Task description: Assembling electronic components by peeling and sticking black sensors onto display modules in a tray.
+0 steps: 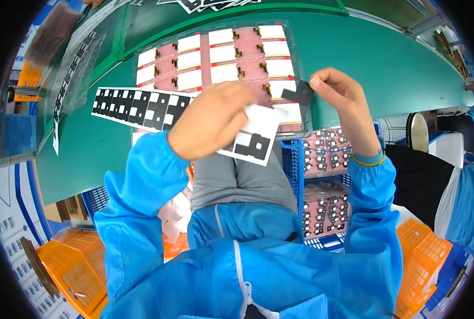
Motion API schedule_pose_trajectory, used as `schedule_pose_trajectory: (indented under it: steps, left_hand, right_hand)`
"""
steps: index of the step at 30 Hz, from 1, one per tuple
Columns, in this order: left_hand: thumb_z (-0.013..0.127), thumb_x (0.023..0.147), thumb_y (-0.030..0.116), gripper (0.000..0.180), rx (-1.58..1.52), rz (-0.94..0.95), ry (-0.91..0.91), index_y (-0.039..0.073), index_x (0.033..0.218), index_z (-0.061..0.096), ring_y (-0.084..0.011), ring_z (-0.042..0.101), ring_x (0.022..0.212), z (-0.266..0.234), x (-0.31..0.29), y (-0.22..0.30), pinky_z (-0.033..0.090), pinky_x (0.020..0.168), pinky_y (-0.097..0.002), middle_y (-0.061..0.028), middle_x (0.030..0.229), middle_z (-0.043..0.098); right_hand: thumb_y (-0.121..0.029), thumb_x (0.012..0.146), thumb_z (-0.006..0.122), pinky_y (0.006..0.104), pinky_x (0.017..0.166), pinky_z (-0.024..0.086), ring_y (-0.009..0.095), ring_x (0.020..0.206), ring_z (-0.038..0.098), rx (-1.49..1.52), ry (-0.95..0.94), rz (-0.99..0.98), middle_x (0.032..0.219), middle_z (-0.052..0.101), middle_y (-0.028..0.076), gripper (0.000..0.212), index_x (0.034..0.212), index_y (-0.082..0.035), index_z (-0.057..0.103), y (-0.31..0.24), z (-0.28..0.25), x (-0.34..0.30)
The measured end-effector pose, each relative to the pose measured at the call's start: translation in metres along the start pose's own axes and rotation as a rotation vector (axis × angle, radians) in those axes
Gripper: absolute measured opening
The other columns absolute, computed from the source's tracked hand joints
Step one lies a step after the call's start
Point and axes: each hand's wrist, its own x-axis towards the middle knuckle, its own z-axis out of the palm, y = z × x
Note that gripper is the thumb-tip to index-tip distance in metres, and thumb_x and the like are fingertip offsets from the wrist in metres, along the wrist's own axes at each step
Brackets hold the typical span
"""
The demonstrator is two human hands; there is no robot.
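Observation:
My left hand is closed on a long white strip of black die-cut stickers. The strip runs out to the left over the table, and its short end with a black cut-out shape hangs at the right of my fingers. My right hand pinches a black sticker between thumb and fingertip, beside the right edge of a clear plastic tray. On the tray's pink bed lie rows of white rectangular pieces with red edges and small dark gold connectors. My left hand hides the tray's near middle part.
The tray rests on a green table. More sticker sheets lie at the far edge. Below the table's near right side, a blue crate holds stacked trays of pieces. Orange baskets stand at both sides. A black cloth is at right.

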Motion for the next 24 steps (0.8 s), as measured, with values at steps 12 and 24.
schedule_pose_trajectory:
  steps: [12, 24]
  left_hand:
    - [0.075, 0.075, 0.02, 0.035, 0.224, 0.058, 0.035, 0.013, 0.109, 0.073, -0.0222, 0.059, 0.09, 0.028, -0.013, 0.014, 0.044, 0.078, -0.0353, -0.0006, 0.123, 0.069]
    - [0.075, 0.074, 0.018, 0.04, 0.218, 0.028, 0.013, 0.015, 0.114, 0.074, -0.0205, 0.06, 0.09, 0.028, -0.011, 0.014, 0.044, 0.079, -0.0335, 0.0024, 0.122, 0.071]
  right_hand:
    - [-0.017, 0.095, 0.073, 0.0236, 0.055, 0.032, 0.003, 0.066, 0.04, -0.105, -0.292, 0.008, 0.071, 0.051, -0.006, 0.02, 0.086, 0.0, 0.066, 0.028, -0.004, 0.024]
    - [-0.017, 0.094, 0.074, 0.0236, 0.053, 0.031, 0.003, 0.062, 0.041, -0.174, -0.296, -0.012, 0.068, 0.051, -0.005, 0.022, 0.084, 0.001, 0.066, 0.026, -0.001, 0.02]
